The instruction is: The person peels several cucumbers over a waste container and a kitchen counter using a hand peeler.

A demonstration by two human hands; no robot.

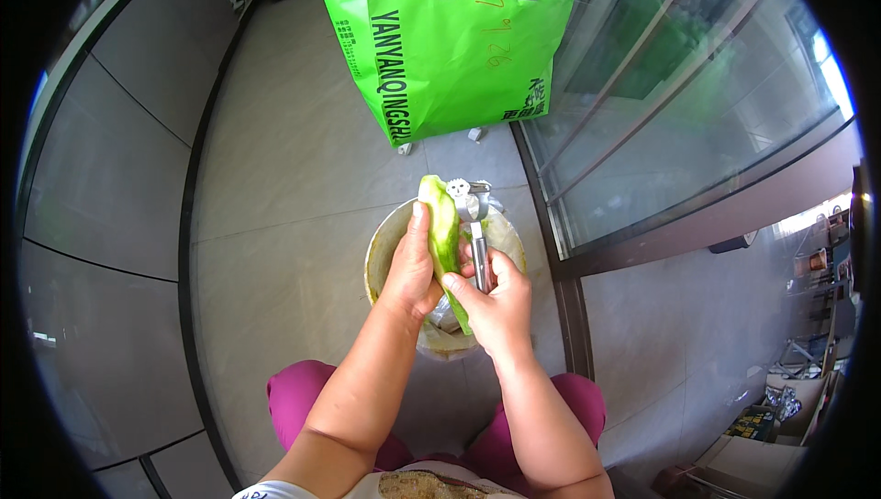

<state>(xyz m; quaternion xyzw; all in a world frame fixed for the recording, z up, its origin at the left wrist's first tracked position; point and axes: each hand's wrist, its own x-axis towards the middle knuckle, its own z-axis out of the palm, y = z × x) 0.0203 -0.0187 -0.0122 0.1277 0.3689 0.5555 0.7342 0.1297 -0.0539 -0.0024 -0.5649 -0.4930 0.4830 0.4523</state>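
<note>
My left hand [413, 265] grips a long green vegetable [442, 231], perhaps a cucumber or gourd, with its thumb along the near side. Pale flesh shows on the upper part; darker green skin stays on a strip lower down. In my right hand [501, 299] is a metal Y-shaped peeler [479, 251], its head pointing away from me beside the vegetable's upper end. My right thumb rests against the vegetable's lower part. Below both hands stands a round whitish bin [376, 255] with a plastic liner, and some green peel and clear plastic lie inside it.
A large green bag [461, 52] with dark handles and printed writing stands on the tiled floor [296, 176] ahead. Grey cabinets [103, 176] run along the left. A glass sliding door [640, 134] is on the right, its track crossing the floor. Cardboard boxes [750, 458] sit at lower right.
</note>
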